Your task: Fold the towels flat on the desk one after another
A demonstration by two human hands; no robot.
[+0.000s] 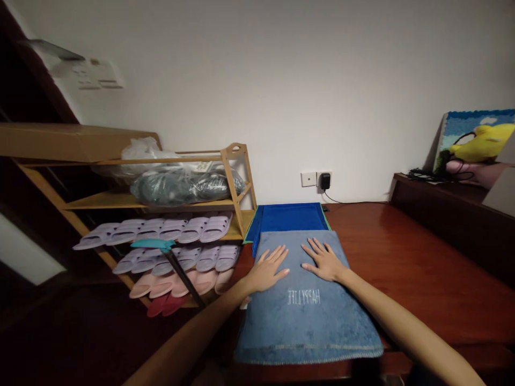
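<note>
A folded blue-grey towel [301, 327] with white "HAPPY LIFE" lettering, mirrored in view, lies flat on the reddish-brown wooden surface [410, 257]. Its stitched edge faces me and reaches over the front edge of the wood. My left hand [266, 269] rests flat on the left part of the towel, fingers stretched out. On the right part lies my right hand [324, 261], palm down with its fingers spread. Both hands touch the cloth and hold nothing. Behind the towel, partly covered by it, is a bright blue cloth [293, 217] with green edging.
To the left stands a wooden rack [237, 198] with lilac slippers [217, 228], pink slippers [173, 285] and plastic-wrapped bundles [181, 185]. A teal-headed handle [153, 244] leans before it. A black plug [325, 181] sits in the wall; a raised ledge [446, 220] borders the right.
</note>
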